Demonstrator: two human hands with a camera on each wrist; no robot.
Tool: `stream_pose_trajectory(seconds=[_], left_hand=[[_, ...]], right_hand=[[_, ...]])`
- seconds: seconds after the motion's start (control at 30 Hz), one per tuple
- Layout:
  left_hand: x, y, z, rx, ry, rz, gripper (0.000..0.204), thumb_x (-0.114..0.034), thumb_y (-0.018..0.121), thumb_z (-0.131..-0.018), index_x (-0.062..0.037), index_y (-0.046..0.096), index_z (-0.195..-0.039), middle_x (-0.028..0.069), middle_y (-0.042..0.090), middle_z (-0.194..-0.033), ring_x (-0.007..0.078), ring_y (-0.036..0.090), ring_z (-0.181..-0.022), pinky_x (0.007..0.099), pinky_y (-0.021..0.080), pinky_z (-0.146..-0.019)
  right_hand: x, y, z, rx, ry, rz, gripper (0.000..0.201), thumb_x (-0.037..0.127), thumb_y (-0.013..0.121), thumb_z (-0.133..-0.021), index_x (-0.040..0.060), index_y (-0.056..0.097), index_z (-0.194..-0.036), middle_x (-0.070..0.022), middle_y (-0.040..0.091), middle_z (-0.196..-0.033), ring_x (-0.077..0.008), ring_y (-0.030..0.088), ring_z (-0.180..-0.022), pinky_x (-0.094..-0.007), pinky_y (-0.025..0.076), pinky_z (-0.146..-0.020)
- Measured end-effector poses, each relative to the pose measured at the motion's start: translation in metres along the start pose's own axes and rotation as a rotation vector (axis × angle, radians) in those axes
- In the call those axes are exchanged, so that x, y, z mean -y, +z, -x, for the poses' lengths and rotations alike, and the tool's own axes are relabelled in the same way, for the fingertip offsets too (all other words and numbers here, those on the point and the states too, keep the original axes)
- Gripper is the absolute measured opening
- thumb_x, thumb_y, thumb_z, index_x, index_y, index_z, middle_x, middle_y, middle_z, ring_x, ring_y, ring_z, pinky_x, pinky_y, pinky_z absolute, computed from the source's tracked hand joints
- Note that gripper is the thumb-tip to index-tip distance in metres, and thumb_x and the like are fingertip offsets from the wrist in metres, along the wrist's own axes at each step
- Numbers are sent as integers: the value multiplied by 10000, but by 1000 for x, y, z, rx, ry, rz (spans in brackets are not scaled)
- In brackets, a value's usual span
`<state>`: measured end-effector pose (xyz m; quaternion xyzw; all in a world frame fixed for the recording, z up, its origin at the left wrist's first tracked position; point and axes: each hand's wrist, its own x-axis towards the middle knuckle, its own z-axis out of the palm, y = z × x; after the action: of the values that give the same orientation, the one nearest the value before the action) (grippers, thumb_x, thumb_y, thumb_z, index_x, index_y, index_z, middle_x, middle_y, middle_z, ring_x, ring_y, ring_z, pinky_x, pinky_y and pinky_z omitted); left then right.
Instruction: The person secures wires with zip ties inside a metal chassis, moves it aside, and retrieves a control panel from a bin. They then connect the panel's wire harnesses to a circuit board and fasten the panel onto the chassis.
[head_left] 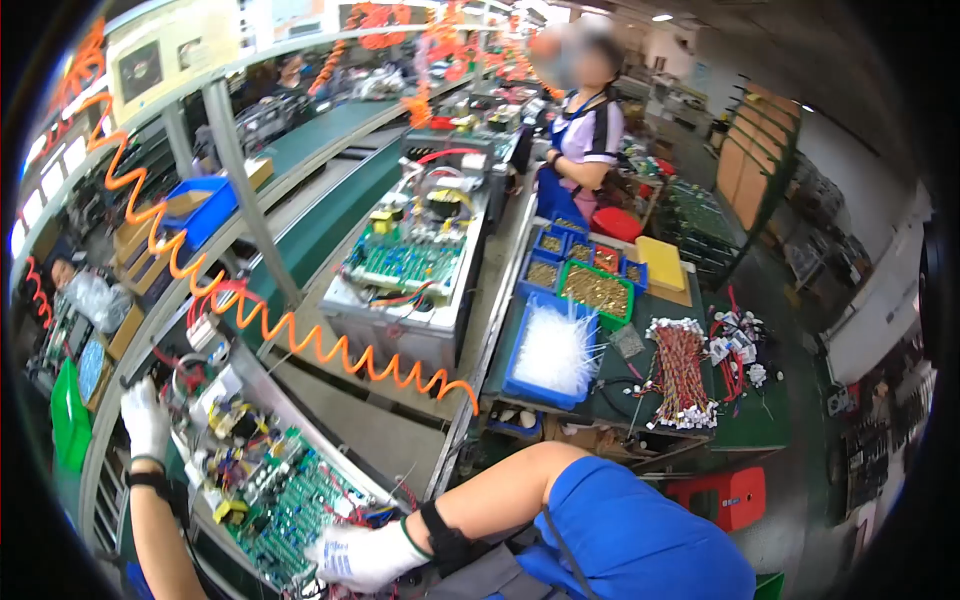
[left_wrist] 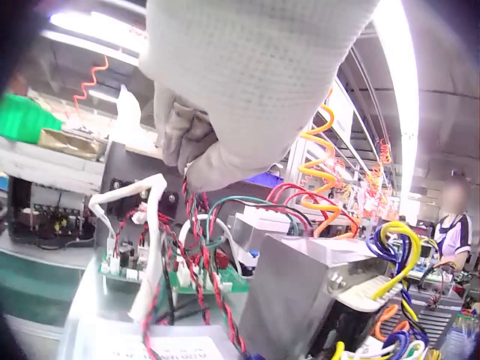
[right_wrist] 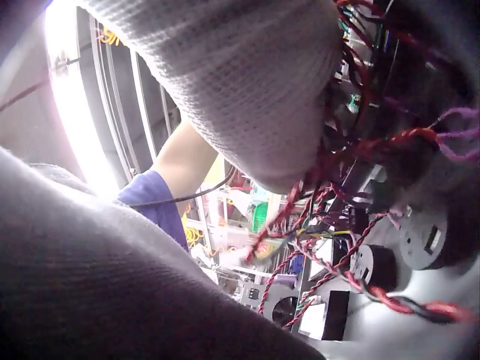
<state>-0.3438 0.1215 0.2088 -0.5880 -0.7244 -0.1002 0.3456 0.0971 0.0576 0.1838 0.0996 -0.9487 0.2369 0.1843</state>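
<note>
My left hand point(head_left: 147, 418), in a white knit glove, is at the far end of an open metal chassis point(head_left: 330, 455) with green circuit boards point(head_left: 300, 500). In the left wrist view its curled fingers pinch red-and-black twisted wires point(left_wrist: 202, 259) that run down over a small board. My gloved right hand point(head_left: 360, 555) is low over the near end of the same chassis. Red-and-black twisted wires point(right_wrist: 352, 281) run close beside it in the right wrist view. Its fingertips are hidden, so I cannot tell whether they grip a wire.
An orange coiled hose point(head_left: 300, 340) stretches across above the chassis. Another open unit point(head_left: 400, 260) stands further along the line. On the right-hand bench are a blue bin of white ties point(head_left: 550, 350), screw bins point(head_left: 597, 290) and wire bundles point(head_left: 683, 370). A person point(head_left: 585, 130) stands beyond.
</note>
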Motion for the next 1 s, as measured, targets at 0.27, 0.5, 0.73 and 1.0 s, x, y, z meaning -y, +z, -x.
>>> stream_pose_trajectory(seconds=[0.27, 0.5, 0.73, 1.0], left_hand=[[-59, -121, -25, 34, -125, 55, 206, -172, 638, -766, -35, 635, -919, 220, 649, -843, 396, 629, -808, 462, 502, -709], [-105, -171, 10, -36, -683, 798, 128, -112, 710, -786, -2, 649, -805, 57, 646, -685, 97, 572, -642, 283, 471, -615], [-120, -179, 41, -108, -874, 1207, 93, -45, 716, -821, 10, 646, -850, 30, 660, -780, 69, 568, -714, 240, 478, -655], [-101, -176, 74, -47, -895, 1084, 295, -103, 607, -902, 1, 611, -1178, 75, 685, -1030, 127, 625, -935, 269, 488, -864]], right_hand=[[-9, -72, -3, 25, 44, -203, 272, 24, 587, -788, 9, 608, -1059, -149, 642, -945, -341, 633, -895, -395, 530, -765], [-89, -138, -93, -326, 129, -103, 378, 139, 606, -845, -5, 606, -1194, -181, 646, -1098, -313, 651, -976, -366, 510, -858], [-121, -89, -197, 71, 267, -394, 426, 195, 630, -848, 28, 599, -1239, -189, 668, -1148, -285, 646, -1050, -355, 480, -926], [-138, -85, -206, 55, 431, -636, 197, 117, 647, -909, -13, 696, -1048, 53, 633, -820, -30, 529, -750, -216, 451, -688]])
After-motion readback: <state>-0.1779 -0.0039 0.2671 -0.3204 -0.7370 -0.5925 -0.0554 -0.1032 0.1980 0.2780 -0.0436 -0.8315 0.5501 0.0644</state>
